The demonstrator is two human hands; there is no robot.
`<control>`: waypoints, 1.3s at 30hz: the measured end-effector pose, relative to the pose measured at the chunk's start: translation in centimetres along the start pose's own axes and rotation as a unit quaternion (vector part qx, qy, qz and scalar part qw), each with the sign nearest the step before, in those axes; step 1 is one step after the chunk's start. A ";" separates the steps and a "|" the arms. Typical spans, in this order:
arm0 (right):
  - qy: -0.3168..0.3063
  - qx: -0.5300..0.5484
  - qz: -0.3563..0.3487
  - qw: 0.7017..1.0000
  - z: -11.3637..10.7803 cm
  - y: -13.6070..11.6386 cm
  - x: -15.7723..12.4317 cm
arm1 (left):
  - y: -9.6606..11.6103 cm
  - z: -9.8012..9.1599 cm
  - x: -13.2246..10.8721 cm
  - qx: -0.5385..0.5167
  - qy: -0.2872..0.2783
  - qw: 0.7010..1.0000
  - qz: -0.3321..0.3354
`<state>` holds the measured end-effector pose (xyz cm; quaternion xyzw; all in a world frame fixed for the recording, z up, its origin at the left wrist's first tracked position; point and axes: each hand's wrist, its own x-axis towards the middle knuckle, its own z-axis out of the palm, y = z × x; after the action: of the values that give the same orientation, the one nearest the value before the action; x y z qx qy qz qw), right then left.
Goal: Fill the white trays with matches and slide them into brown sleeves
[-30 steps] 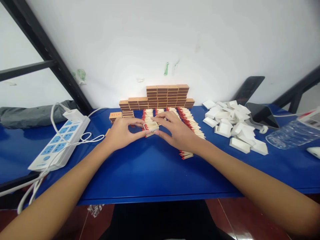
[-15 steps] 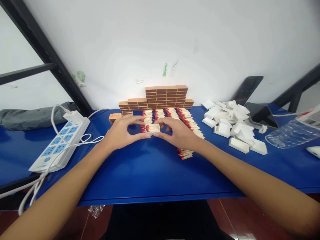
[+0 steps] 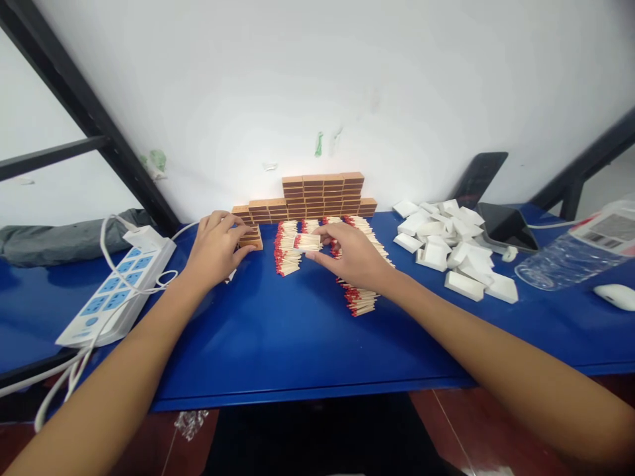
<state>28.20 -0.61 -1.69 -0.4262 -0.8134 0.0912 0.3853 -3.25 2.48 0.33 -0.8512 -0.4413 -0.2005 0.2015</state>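
My right hand (image 3: 350,254) holds a small white matchbox tray (image 3: 307,242) filled with red-headed matches, pinched between thumb and fingers above the match piles. To the left, my left hand (image 3: 213,244) has its thumb and index finger around a brown-orange matchbox sleeve (image 3: 254,240) by a short stack; the palm hides part of it. Between the hands lies a pile of loose matches (image 3: 288,248). More matches (image 3: 361,301) lie under and beyond my right hand. A small white piece (image 3: 231,276) shows below my left hand.
Matchboxes (image 3: 322,195) are stacked in rows against the wall. White empty trays (image 3: 446,241) are heaped at right, near a dark phone-like device (image 3: 506,225) and a clear plastic bottle (image 3: 560,261). A power strip (image 3: 119,284) with white cables lies at left.
My left hand has let go of the filled tray and moved left to the matchbox sleeves. My right hand still holds the tray, now alone. The view has shifted slightly.
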 end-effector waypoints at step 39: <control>-0.033 0.036 -0.097 0.994 -0.5 -0.4 -0.1 | 4.7 -1.4 0.7 -0.544 -0.087 0.823 -0.140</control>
<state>28.35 -1.09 -1.19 -0.3281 -0.8593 0.0967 0.3803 0.76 -0.29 1.07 -0.7655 -0.3908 -0.3591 -0.3637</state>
